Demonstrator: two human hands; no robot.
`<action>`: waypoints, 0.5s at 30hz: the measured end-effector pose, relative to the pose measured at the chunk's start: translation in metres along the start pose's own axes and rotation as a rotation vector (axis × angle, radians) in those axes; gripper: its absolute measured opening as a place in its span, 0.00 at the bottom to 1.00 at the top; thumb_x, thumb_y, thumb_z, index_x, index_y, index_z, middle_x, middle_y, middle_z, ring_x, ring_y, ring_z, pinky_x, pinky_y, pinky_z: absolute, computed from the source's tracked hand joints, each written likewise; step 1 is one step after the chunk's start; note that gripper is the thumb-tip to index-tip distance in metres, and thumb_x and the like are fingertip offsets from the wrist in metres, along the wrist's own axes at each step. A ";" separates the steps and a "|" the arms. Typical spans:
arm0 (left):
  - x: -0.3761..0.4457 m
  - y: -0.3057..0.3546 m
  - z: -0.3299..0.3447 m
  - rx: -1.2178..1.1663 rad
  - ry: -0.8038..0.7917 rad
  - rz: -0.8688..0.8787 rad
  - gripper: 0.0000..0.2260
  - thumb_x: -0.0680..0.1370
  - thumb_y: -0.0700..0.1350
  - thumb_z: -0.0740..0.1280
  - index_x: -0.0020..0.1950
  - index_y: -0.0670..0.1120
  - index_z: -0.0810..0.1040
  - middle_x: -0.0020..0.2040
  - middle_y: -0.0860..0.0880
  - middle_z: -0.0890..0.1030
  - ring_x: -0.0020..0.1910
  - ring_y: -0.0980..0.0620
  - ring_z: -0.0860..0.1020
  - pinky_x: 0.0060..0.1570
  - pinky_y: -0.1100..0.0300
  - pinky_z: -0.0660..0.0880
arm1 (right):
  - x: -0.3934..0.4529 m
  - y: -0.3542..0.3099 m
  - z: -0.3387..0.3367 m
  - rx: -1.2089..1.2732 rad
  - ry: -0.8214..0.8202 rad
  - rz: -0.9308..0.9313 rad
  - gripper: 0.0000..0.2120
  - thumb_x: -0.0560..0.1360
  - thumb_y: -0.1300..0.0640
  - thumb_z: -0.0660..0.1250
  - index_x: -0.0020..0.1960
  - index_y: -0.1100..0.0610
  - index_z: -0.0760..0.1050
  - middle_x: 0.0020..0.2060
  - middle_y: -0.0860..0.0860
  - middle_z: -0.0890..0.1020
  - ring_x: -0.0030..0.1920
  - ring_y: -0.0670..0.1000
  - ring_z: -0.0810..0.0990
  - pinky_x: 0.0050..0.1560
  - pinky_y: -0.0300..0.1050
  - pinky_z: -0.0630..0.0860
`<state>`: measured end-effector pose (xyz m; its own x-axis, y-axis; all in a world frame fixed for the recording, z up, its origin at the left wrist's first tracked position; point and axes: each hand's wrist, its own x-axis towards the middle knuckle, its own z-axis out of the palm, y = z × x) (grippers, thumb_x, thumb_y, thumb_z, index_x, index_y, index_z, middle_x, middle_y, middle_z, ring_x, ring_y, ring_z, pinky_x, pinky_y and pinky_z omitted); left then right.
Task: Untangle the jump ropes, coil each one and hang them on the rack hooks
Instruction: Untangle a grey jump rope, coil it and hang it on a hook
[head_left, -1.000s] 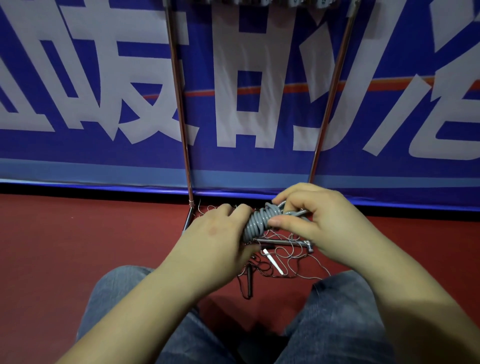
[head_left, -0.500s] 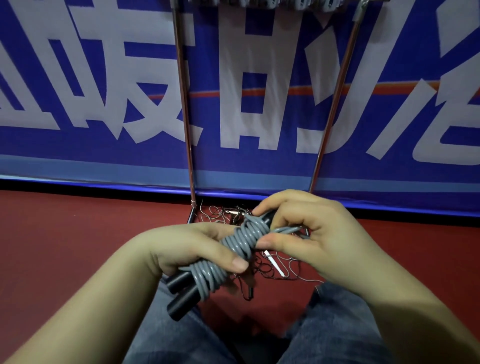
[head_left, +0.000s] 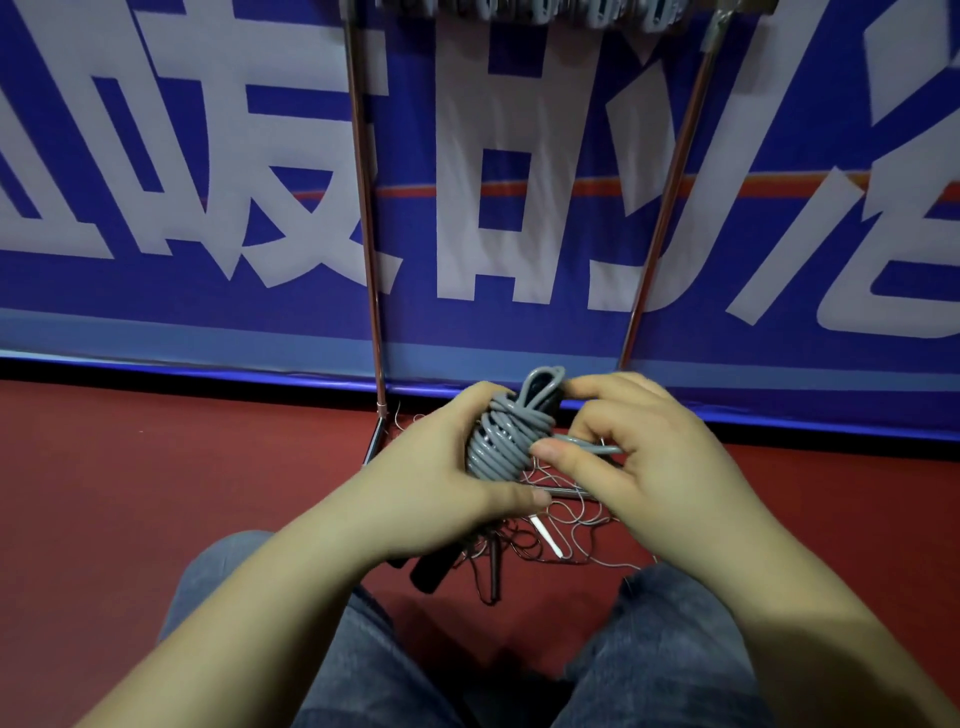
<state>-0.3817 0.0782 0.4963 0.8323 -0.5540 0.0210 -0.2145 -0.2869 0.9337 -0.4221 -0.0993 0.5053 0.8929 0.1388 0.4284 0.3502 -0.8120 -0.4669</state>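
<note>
Red gym flooring lies below both hands. Left hand clasps the grey rope bundle steady, so right hand, just beside it, can pinch the loose end for tucking.

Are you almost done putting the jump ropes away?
Not yet. The grey rope is mostly coiled around its black handles; the left hand grips the bundle and the right hand pinches the last loose end. It isn't hung yet, and thin ropes lie tangled on the floor.
</note>
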 end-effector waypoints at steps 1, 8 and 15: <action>0.000 -0.001 0.001 0.038 0.043 0.011 0.20 0.62 0.51 0.75 0.51 0.57 0.74 0.38 0.53 0.80 0.33 0.56 0.75 0.35 0.56 0.75 | -0.001 0.000 0.001 0.015 -0.028 0.015 0.19 0.69 0.36 0.56 0.32 0.50 0.69 0.41 0.36 0.74 0.50 0.41 0.74 0.47 0.38 0.70; 0.001 -0.002 0.006 0.136 0.152 -0.021 0.17 0.63 0.59 0.71 0.47 0.56 0.71 0.35 0.56 0.79 0.32 0.53 0.77 0.41 0.45 0.78 | -0.006 -0.009 0.000 0.276 -0.030 0.273 0.05 0.72 0.48 0.67 0.40 0.46 0.79 0.29 0.43 0.80 0.27 0.43 0.79 0.33 0.37 0.74; -0.005 0.007 0.010 -0.095 0.051 -0.051 0.18 0.68 0.66 0.64 0.48 0.55 0.75 0.34 0.55 0.75 0.34 0.54 0.73 0.41 0.47 0.76 | -0.006 -0.020 -0.005 0.807 0.208 0.318 0.03 0.64 0.62 0.73 0.38 0.61 0.81 0.30 0.52 0.84 0.29 0.50 0.83 0.32 0.34 0.76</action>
<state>-0.3926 0.0712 0.4997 0.8661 -0.4998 -0.0116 -0.1236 -0.2366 0.9637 -0.4355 -0.0869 0.5158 0.9400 -0.1942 0.2806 0.2573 -0.1367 -0.9566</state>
